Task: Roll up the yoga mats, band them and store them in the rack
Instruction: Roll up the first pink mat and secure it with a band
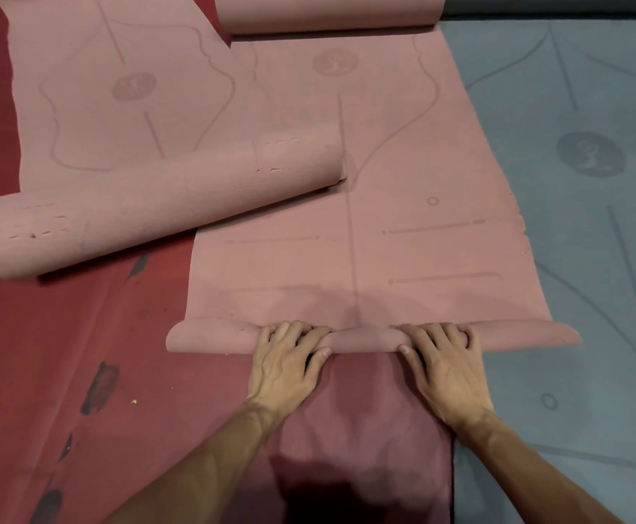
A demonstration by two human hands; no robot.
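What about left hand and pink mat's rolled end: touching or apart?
Touching. In the head view the left hand curls its fingers over the rolled end, thumb against its near side.

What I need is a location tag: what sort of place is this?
Likely a yoga or fitness studio: yoga mats lie side by side on a dark red floor, one pink mat being rolled, a second pink mat partly rolled, a grey-blue mat at right.

We lose left pink mat (93, 88) past top edge; far roll (327, 13) clipped there too. Grey mat (592, 259) runs off 2 edges, right and bottom. We can't read logo (334, 62) detail, too soft.
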